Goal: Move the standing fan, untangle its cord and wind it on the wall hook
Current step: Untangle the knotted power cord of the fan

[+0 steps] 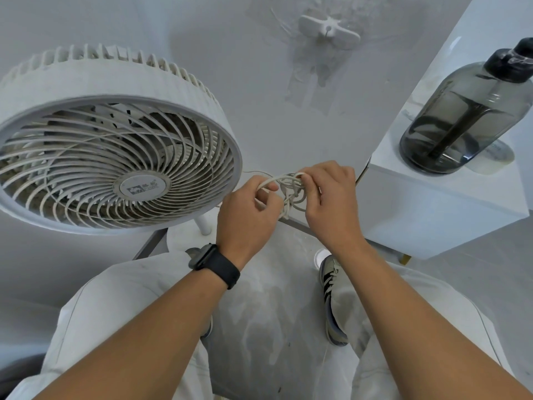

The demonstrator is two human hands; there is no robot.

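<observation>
Two bare hands meet in the middle, with a knotted white cord [290, 192] between them. The left hand [249, 215] has its fingers curled round loops of the cord on the left side of the knot. The right hand [328, 197] has its fingers bent over the top of the tangle and pinches loops there. The cord is bunched in many small loops that cross each other, and a piece hangs down below the hands. A thin bit of cord runs from the tangle toward the fan [115, 157]. The fan is white and round, just to the left of the hands, and its front grill tilts up toward the camera. One white leg [203, 223] of the fan shows under its rim. High up on the white wall is a white hook [328, 28] with two flat arms, well apart from the hands, and nothing hangs on it. The wall paint around the hook looks rough and patchy. To the right stands a white cabinet [432, 203], and a big dark see-through bottle [461, 111] with a black cap sits on its top near the front edge. A black watch [215, 265] is on the left wrist. Below are light trousers [121, 313] and a striped shoe [331, 298] on a dusty grey floor [274, 327].
</observation>
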